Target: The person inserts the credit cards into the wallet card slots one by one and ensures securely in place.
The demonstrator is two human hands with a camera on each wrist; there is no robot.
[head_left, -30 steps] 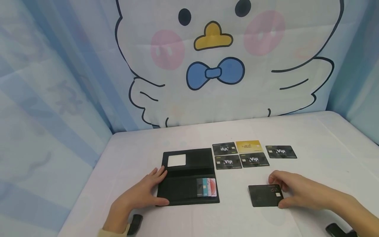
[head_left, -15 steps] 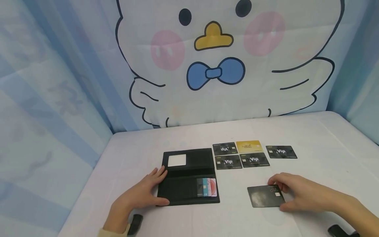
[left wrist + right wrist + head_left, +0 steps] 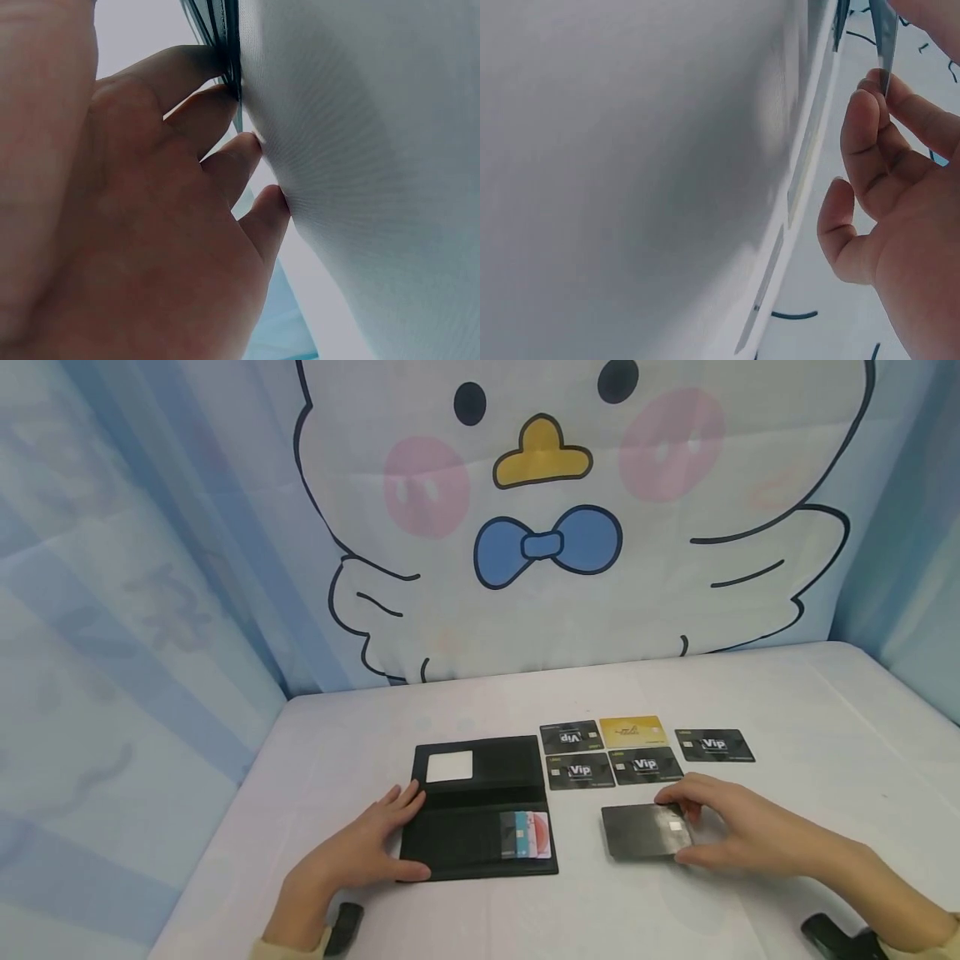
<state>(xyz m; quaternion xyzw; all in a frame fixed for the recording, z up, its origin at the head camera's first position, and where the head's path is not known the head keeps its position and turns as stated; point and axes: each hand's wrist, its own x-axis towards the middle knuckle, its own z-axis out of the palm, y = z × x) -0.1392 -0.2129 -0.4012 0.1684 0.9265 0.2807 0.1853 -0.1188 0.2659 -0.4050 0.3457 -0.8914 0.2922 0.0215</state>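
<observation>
An open black card wallet (image 3: 457, 841) lies on the white table, with several coloured cards (image 3: 525, 835) fanned in its lower right slot. My left hand (image 3: 358, 842) rests along its left edge, thumb at the lower corner and fingers spread at the side. In the left wrist view the fingertips meet the edge of the wallet (image 3: 230, 34). Right of the wallet, my right hand (image 3: 753, 827) pinches a dark grey card (image 3: 637, 833) by its right end. The right wrist view shows that card (image 3: 886, 34) nearly edge-on, lifted off the cloth.
Behind the right hand lie three black Vip cards (image 3: 580, 771) and a gold card (image 3: 632, 731) in two rows. Another black Vip card (image 3: 714, 745) lies apart to their right. A cartoon-printed curtain (image 3: 540, 635) hangs behind the table.
My right hand has carried the dark card up off the table and left, toward the wallet. The left hand and the wallet have stayed in place.
</observation>
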